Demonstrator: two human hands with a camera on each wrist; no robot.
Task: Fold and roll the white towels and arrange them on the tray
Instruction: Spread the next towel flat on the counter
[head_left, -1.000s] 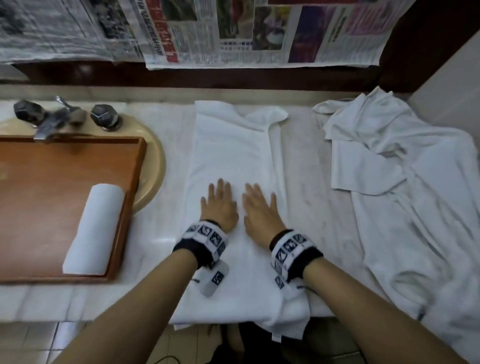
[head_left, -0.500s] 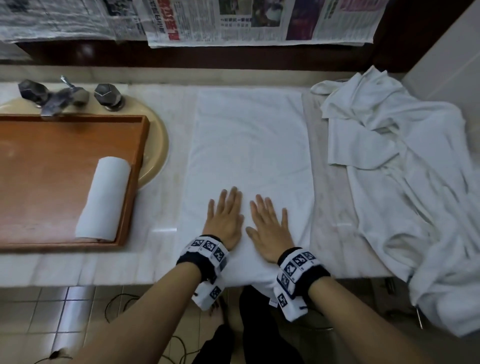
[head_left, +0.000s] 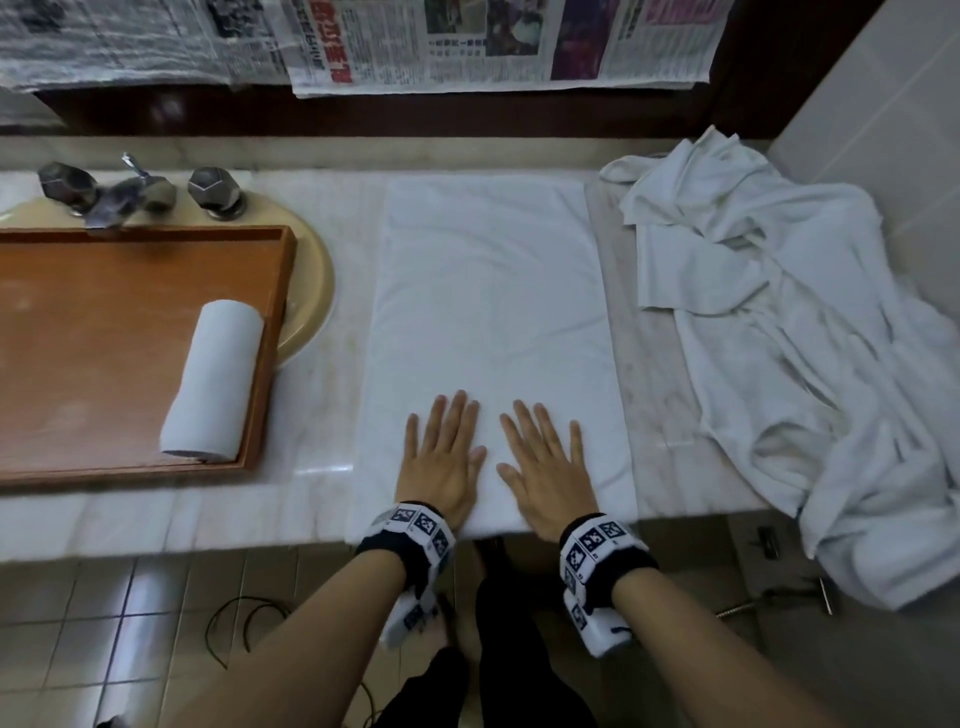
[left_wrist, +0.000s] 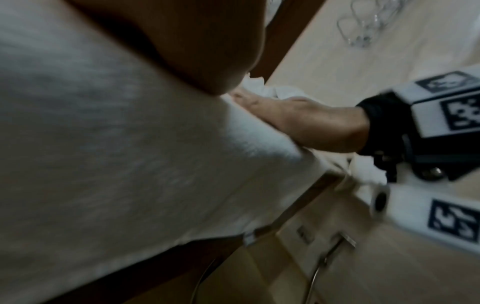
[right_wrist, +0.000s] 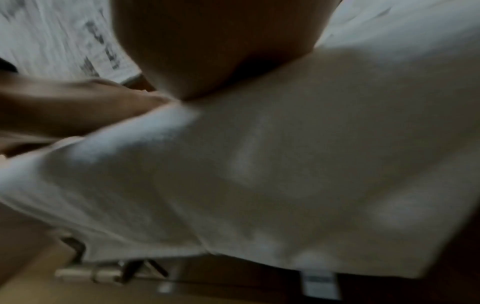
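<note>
A white towel (head_left: 493, 291) lies folded flat in a long rectangle on the marble counter (head_left: 322, 415), its near end at the counter's front edge. My left hand (head_left: 441, 457) and my right hand (head_left: 545, 467) press flat on its near end, side by side, fingers straight. A rolled white towel (head_left: 213, 382) lies at the right side of the wooden tray (head_left: 104, 338), along its right rim. In the left wrist view the towel (left_wrist: 116, 154) fills the frame and my right hand (left_wrist: 298, 121) rests on it. The right wrist view shows blurred towel (right_wrist: 285, 164).
A heap of loose white towels (head_left: 810, 364) covers the counter's right end and hangs over its front edge. The tray sits over a beige sink (head_left: 311, 291) with a metal tap (head_left: 124, 195). Newspapers (head_left: 467, 47) hang on the back wall. Tiled floor lies below.
The towel's rumpled far end now lies flat and squared, wider than a second ago. Both hands have slid toward me along the towel to its near end, still pressing flat.
</note>
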